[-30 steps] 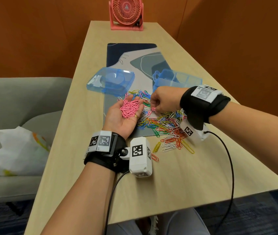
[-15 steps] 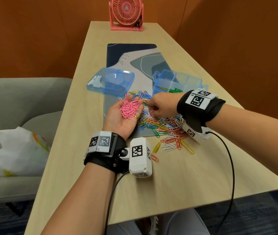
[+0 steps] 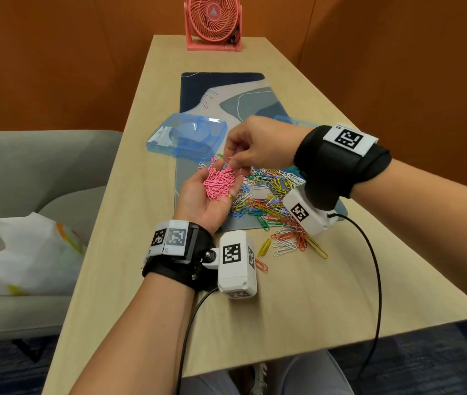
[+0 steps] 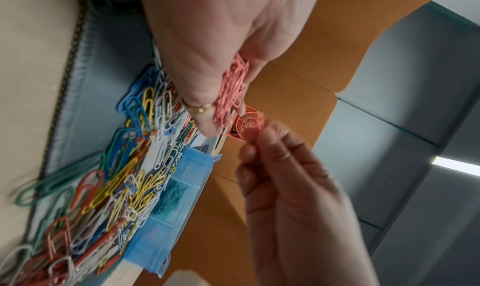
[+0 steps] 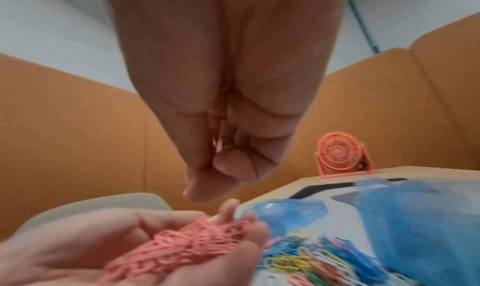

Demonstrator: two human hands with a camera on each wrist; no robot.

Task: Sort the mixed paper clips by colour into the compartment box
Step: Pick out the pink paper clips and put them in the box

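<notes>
The right hand (image 3: 258, 143) has lifted off the mixed pile (image 3: 269, 195), pinching pink clips above the left hand's (image 3: 206, 195) cupped, loosely open pink heap (image 3: 219, 182); the pink batch grows.

Pink paper clips (image 3: 220, 182) are filling the centre of the head view, beside a mixed pile (image 3: 272, 201) showing blue, yellow, white, green, red and orange. A translucent blue lid (image 3: 186, 136) is lying upper left of them. A navy and grey mat (image 3: 226, 92) with white lines is showing above, and a coral fan (image 3: 213, 22) is standing at top centre. Black wristbands (image 3: 340, 163) are carrying black-and-white square markers.
</notes>
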